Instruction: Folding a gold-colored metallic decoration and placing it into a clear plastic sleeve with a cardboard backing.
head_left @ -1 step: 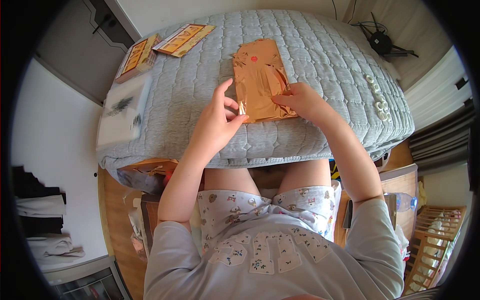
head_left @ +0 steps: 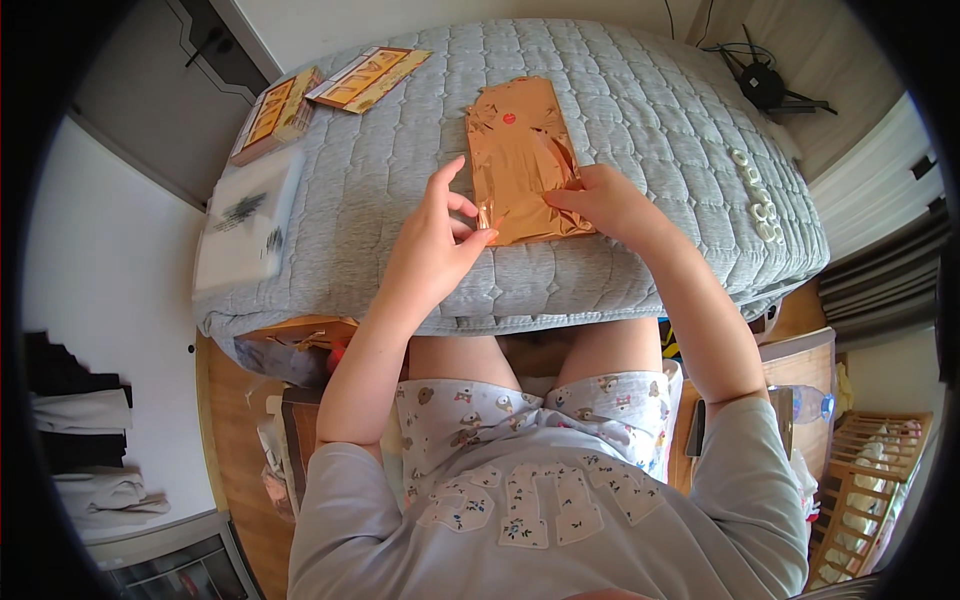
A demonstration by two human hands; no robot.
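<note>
A shiny copper-coloured foil packet [head_left: 525, 165] lies flat on the grey quilted cover, its upper end ragged and creased. Near that end is a small red sticker [head_left: 510, 119]. My right hand [head_left: 605, 205] pinches the packet's lower right edge, thumb on top; its other fingers are mostly hidden. At the lower left corner, my left hand [head_left: 438, 232] touches the foil with its thumb. The fingers of that hand are spread beside the left edge, the index finger pointing up.
Left on the quilted bed [head_left: 380, 200] are a stack of printed yellow-orange cards or packs [head_left: 275, 115], a similar flat one [head_left: 370, 78] and a pile of clear plastic bags [head_left: 245, 220]. Several white rings [head_left: 762, 205] lie at right. A black stand [head_left: 763, 87] stands at the far right corner.
</note>
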